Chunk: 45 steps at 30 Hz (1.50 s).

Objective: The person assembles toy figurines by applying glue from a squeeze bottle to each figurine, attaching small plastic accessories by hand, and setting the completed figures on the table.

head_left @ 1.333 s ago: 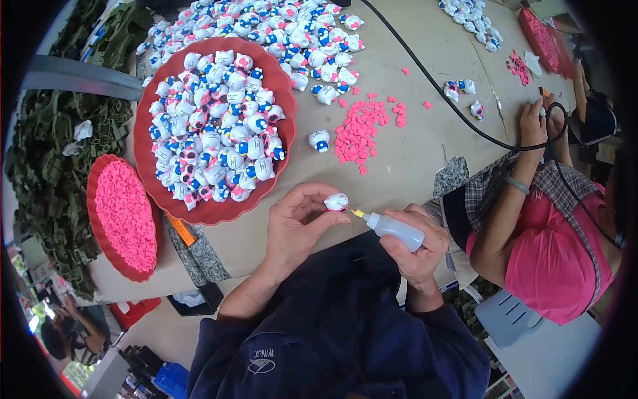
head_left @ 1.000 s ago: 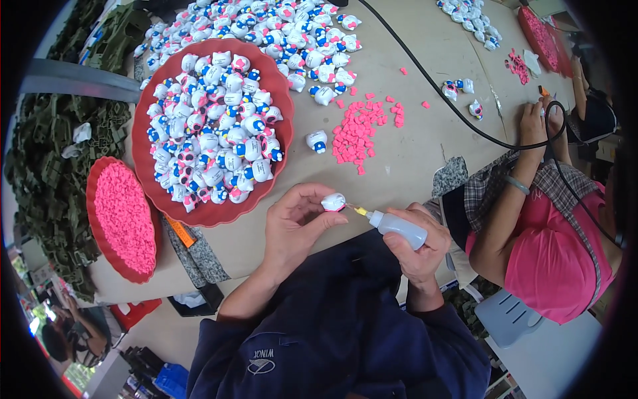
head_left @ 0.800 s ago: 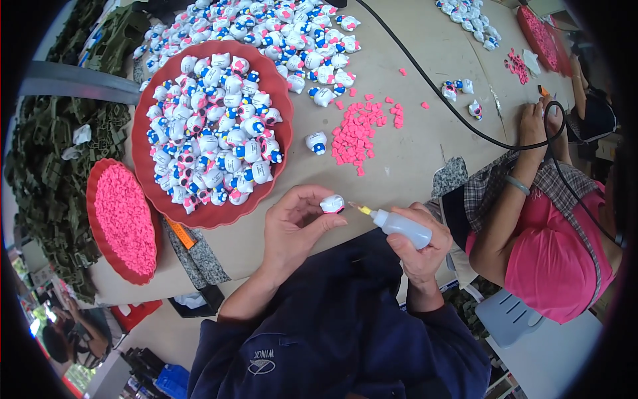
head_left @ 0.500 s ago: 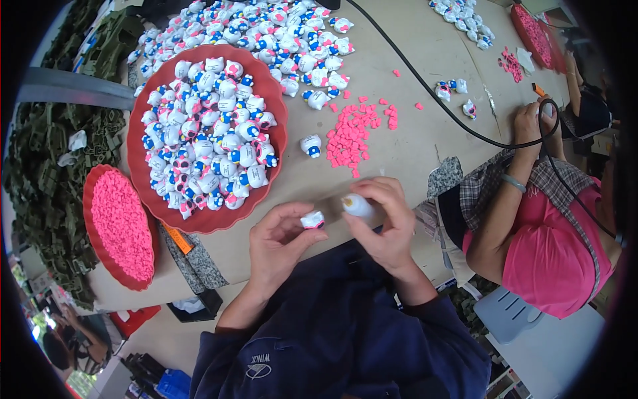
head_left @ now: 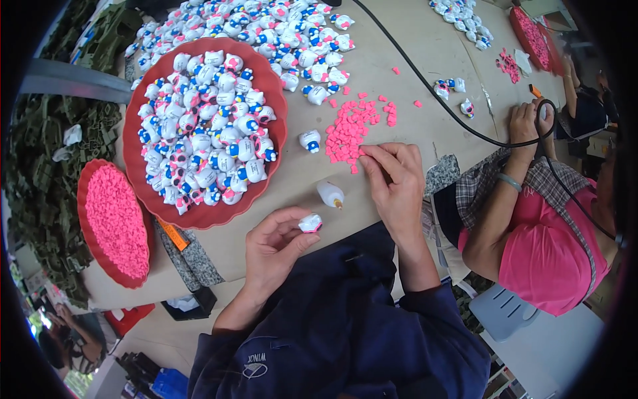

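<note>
Left hand (head_left: 274, 245): thumb and fingers are clamped on a small white figurine (head_left: 310, 223), pink along its lower edge.
Held figurine: it is kept at the fingertips, at 2 o'clock of the left hand's middle and 8 o'clock of the right hand, the hands being well apart.
Right hand (head_left: 399, 176): it is bent over the desk (head_left: 299, 179), its fingertips set at the 4 o'clock edge of the pink pieces (head_left: 345, 130); whether a piece is pinched cannot be told.
Squeeze bottle (head_left: 328, 193): it is left ungripped between the hands, at 1 o'clock of the held figurine, its yellowish nozzle turned towards 5 o'clock.
Loose figurine (head_left: 310, 140): it is placed at 12 o'clock of the held one.
Red bowl (head_left: 279, 133): it is filled with figurines, at 10 o'clock.
</note>
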Available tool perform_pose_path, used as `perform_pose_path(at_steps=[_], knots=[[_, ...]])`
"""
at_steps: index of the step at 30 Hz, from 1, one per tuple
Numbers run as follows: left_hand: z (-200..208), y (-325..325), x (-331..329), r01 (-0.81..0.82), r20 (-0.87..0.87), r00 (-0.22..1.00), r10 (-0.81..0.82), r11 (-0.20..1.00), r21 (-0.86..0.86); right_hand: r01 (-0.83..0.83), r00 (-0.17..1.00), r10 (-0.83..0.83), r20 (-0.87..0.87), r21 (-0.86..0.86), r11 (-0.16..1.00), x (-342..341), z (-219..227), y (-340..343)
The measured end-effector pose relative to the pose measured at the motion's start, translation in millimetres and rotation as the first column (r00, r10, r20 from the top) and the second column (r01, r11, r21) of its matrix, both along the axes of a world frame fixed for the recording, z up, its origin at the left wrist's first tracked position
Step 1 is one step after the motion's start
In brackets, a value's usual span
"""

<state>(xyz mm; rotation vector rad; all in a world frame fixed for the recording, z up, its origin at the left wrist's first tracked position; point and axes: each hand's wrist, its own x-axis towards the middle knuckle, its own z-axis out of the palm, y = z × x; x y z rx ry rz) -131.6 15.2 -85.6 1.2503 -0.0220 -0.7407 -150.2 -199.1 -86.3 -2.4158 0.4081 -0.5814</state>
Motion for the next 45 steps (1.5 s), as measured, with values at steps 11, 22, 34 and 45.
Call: perform_pose_path(at_steps=[11, 22, 34, 45], knots=[[4.4, -13.1, -8.2, -0.046, 0.276, 0.961, 0.025, 0.997, 0.069, -0.207, 0.978, 0.199, 0.059, 0.23, 0.951, -42.8, 32.9, 33.7], [-1.0, -13.3, -11.7, -0.037, 0.418, 0.908, -0.025, 0.989, 0.141, -0.216, 0.974, 0.227, 0.005, 0.342, 0.915, -49.8, 26.8, 39.2], [5.3, -11.7, -3.7, 0.08, 0.393, 0.91, -0.129, 0.987, 0.138, -0.283, 0.955, 0.289, 0.059, 0.455, 0.844, -44.6, 20.8, 28.9], [5.0, -14.3, -0.3, 0.074, 0.512, 0.843, -0.166, 0.978, 0.196, -0.282, 0.959, 0.255, 0.123, 0.365, 0.887, -46.1, 15.4, 36.3]])
